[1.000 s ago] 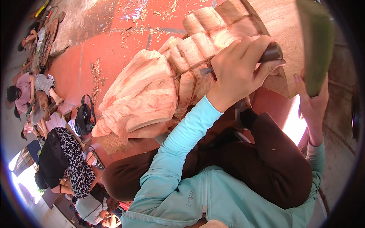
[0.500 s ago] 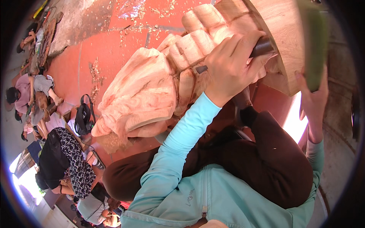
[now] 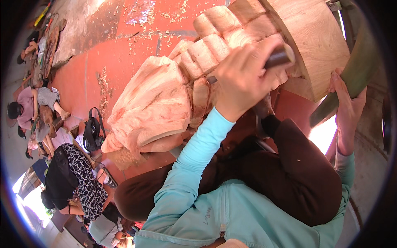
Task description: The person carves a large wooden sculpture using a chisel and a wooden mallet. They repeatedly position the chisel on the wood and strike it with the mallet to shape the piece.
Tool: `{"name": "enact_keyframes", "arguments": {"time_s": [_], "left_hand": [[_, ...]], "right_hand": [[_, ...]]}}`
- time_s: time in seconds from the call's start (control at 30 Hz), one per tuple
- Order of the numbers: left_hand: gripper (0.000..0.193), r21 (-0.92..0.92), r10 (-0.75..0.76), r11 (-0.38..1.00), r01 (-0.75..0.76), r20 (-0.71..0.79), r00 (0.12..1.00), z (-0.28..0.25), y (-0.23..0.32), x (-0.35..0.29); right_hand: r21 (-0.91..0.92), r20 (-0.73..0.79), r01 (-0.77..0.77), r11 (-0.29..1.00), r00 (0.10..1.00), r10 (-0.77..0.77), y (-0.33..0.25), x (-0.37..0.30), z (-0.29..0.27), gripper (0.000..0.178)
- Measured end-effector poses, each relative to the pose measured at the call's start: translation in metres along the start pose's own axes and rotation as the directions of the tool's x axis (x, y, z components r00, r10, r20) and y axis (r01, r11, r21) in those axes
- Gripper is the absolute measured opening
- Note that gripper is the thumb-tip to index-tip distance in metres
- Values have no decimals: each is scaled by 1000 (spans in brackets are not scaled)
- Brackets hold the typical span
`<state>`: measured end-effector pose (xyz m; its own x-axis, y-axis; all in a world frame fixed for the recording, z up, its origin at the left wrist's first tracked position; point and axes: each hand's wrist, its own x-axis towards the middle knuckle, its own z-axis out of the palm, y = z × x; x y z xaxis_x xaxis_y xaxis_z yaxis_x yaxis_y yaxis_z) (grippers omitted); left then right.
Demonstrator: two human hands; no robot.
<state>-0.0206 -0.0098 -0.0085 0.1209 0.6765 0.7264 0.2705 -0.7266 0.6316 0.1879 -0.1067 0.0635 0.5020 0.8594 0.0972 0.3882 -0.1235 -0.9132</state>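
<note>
At my far left, a person in a pink top (image 3: 27,99) and a dark cap (image 3: 15,110) sits low. Closer to me, another person shows in black-and-white patterned clothes (image 3: 87,182), near a black bag (image 3: 93,134) on the red tiled floor (image 3: 74,80). Wood shavings (image 3: 103,84) lie scattered over the tiles.

Just in front of me, the wood carving (image 3: 151,99) lies at a slant on the floor, its smooth, tapered end to the left and its blocky, notched part to the upper right. My blue-green sleeve (image 3: 198,144) reaches up beside it. My left hand (image 3: 244,78), a little blurred, is wrapped round the dark handle of a chisel (image 3: 279,58); the blade points left, at a groove in the carving, and I cannot tell whether its edge touches.

My dark trousers (image 3: 304,177) are folded below. Further right stands a broad, pale wooden slab (image 3: 314,41) at the carving's upper end. At the far right, my right hand (image 3: 349,105) closes round a long green-brown block (image 3: 360,66), which tilts up to the right, well apart from the chisel handle.
</note>
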Motion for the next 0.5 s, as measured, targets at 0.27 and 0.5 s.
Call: {"name": "enact_keyframes", "arguments": {"time_s": [0.27,0.5], "left_hand": [[41,-86,-56,995,56,8,998,-2,3,3],[41,-93,-119,988,123,42,992,-6,3,0]], "right_hand": [[-19,-18,5,1000,1000,-5,-16,-6,10,18],[-471,190,243,848,967,-171,-11,-14,20,31]]}}
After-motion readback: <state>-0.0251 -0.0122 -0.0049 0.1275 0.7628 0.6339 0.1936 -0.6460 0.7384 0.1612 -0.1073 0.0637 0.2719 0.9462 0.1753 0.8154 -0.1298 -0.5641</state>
